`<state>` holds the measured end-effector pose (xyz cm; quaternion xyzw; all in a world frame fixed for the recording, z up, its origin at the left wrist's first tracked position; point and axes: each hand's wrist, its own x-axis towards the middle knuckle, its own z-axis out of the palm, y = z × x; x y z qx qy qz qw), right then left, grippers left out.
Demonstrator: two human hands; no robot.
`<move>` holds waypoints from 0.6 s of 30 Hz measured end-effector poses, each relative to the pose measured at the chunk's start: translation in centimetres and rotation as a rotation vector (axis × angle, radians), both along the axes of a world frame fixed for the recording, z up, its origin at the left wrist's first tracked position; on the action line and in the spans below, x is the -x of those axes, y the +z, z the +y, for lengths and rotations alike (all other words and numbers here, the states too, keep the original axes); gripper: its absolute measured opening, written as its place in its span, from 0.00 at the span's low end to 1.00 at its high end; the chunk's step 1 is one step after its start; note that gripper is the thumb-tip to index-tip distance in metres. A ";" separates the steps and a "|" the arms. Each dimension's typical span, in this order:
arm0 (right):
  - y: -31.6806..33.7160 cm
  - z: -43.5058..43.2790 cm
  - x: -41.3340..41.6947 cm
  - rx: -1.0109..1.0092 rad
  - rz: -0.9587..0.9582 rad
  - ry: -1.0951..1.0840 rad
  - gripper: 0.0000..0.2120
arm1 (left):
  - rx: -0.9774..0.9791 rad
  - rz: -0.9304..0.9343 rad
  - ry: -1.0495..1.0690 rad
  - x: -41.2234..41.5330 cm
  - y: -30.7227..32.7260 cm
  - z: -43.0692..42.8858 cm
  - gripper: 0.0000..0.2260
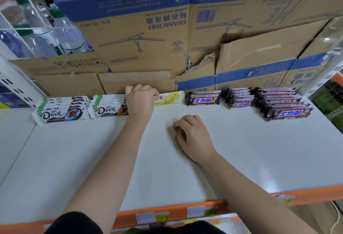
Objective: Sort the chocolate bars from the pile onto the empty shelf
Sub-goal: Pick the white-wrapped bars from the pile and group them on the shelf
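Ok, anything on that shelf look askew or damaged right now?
The Dove bars and Snickers bars lie in tidy stacks. Only the cardboard box behind them is damaged: torn, crumpled edge.

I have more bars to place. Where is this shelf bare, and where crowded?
Free: the whole front of the white shelf, from the rows to the orange edge, except under the right hand. Crowded: the back strip, with Dove rows, left hand on yellow bar, Snickers rows.
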<state>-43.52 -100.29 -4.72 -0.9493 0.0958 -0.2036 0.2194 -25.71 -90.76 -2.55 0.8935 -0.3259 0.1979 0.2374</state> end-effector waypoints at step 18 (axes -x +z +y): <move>1.7 4.4 -4.2 -0.079 -0.025 0.172 0.09 | 0.007 -0.131 0.108 1.2 -0.5 9.0 0.05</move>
